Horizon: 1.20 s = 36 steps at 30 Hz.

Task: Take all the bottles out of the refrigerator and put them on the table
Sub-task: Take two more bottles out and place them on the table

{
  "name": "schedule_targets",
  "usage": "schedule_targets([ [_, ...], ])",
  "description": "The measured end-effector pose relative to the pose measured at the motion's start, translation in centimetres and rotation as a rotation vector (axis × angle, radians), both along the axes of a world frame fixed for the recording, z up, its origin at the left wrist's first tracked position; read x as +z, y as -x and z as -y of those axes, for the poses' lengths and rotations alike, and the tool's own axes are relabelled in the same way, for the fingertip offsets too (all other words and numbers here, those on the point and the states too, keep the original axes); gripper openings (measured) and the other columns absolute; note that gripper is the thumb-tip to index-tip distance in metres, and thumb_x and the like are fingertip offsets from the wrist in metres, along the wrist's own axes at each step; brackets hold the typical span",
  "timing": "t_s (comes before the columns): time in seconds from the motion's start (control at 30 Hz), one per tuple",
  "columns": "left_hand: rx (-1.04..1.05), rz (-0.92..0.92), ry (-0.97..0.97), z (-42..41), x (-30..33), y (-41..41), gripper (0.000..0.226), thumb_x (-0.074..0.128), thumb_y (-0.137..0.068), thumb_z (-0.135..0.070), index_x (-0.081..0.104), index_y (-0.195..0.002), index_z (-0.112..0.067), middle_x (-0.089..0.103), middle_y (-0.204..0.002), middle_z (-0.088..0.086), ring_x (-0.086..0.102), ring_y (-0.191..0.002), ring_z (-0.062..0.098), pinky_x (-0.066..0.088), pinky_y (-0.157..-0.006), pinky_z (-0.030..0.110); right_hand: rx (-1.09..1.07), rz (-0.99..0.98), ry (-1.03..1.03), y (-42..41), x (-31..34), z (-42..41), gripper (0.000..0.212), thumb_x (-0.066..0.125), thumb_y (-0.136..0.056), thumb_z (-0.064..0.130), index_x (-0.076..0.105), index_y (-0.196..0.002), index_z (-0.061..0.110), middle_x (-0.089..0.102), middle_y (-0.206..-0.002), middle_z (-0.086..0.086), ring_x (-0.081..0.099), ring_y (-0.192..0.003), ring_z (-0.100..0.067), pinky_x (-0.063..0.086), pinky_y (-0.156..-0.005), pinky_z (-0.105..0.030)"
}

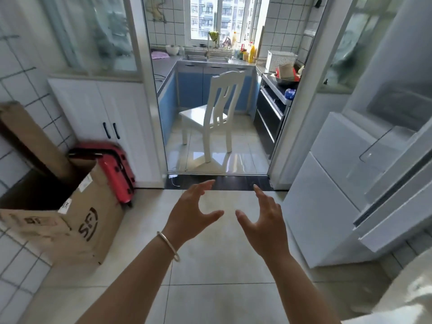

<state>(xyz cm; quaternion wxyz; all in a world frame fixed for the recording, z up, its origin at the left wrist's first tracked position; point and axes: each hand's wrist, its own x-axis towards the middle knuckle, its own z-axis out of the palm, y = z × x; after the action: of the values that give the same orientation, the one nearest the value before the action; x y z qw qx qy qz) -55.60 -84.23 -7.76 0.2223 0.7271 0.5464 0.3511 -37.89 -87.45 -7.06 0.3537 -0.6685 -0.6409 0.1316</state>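
Observation:
The white refrigerator (346, 174) stands at the right with its doors closed; nothing inside it shows. My left hand (191, 213) and my right hand (264, 223) are held out in front of me over the tiled floor, palms facing each other, fingers spread and loosely bent, holding nothing. A metal bangle sits on my left wrist. Both hands are well left of the refrigerator and touch nothing. No table is in view. Some bottles (251, 52) stand far off on the kitchen counter by the window.
A white chair (215, 118) stands in the kitchen doorway ahead. A large open cardboard box (77, 220) and a red suitcase (117, 171) sit at the left by a white cabinet (102, 118). An oven unit (271, 113) is at the kitchen's right.

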Motion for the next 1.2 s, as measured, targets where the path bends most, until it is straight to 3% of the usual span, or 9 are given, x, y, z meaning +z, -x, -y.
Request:
schedule_targets([
  [0.17,-0.038,0.028,0.022,-7.7,-0.3,-0.5,0.078,0.077,-0.07,-0.04,0.04,-0.137,-0.026,0.053,-0.134,-0.003,0.052,-0.118,0.013,0.044,-0.093,0.023,-0.083,-0.037,-0.065,-0.3,-0.4,-7.1,0.066,0.06,-0.078,0.045,0.042,-0.137,0.022,0.053,-0.133,-0.001,0.049,-0.118,-0.019,0.032,-0.088,-0.02],
  [0.4,-0.018,0.009,0.036,-21.0,0.0,-1.6,0.076,0.078,-0.071,-0.037,0.04,-0.136,-0.028,0.052,-0.132,-0.005,0.05,-0.114,0.008,0.038,-0.086,0.009,-0.038,-0.031,-0.061,-2.1,-0.2,-23.2,0.071,0.06,-0.078,0.049,0.036,-0.139,0.023,0.048,-0.136,0.001,0.043,-0.121,-0.019,0.036,-0.093,-0.028],
  [0.57,-0.018,-0.011,0.013,-30.9,3.5,-5.0,0.074,0.077,-0.073,-0.034,0.039,-0.137,-0.028,0.052,-0.131,-0.004,0.048,-0.112,0.005,0.038,-0.091,0.017,-0.045,-0.034,-0.111,-5.5,2.0,-33.7,0.068,0.064,-0.081,0.041,0.035,-0.139,0.021,0.046,-0.137,-0.002,0.042,-0.122,-0.02,0.031,-0.092,-0.026],
  [0.7,-0.072,-0.029,-0.033,-37.9,4.8,-9.1,0.077,0.077,-0.072,-0.035,0.038,-0.138,-0.028,0.05,-0.136,-0.002,0.051,-0.116,0.012,0.047,-0.096,0.028,-0.112,-0.018,-0.113,-9.3,3.2,-39.6,0.066,0.061,-0.082,0.044,0.034,-0.139,0.022,0.047,-0.135,-0.002,0.043,-0.119,-0.02,0.039,-0.094,-0.031],
  [0.87,-0.237,-0.009,-0.018,-47.0,4.9,-17.3,0.073,0.074,-0.075,-0.038,0.035,-0.137,-0.034,0.049,-0.134,-0.009,0.048,-0.114,0.004,0.043,-0.093,0.021,-0.311,-0.008,-0.157,-17.1,4.0,-44.8,0.067,0.051,-0.08,0.051,0.037,-0.138,0.023,0.048,-0.136,0.001,0.043,-0.122,-0.017,0.033,-0.098,-0.026],
  [1.2,-0.786,-0.046,0.002,-62.2,4.6,-40.2,0.069,0.068,-0.077,-0.046,0.034,-0.136,-0.039,0.048,-0.128,-0.018,0.05,-0.115,0.003,0.044,-0.096,0.027,-0.883,0.009,-0.25,-34.6,4.6,-51.2,0.064,0.04,-0.073,0.051,0.051,-0.126,0.016,0.057,-0.119,0.0,0.051,-0.111,-0.019,0.032,-0.088,-0.02],
])
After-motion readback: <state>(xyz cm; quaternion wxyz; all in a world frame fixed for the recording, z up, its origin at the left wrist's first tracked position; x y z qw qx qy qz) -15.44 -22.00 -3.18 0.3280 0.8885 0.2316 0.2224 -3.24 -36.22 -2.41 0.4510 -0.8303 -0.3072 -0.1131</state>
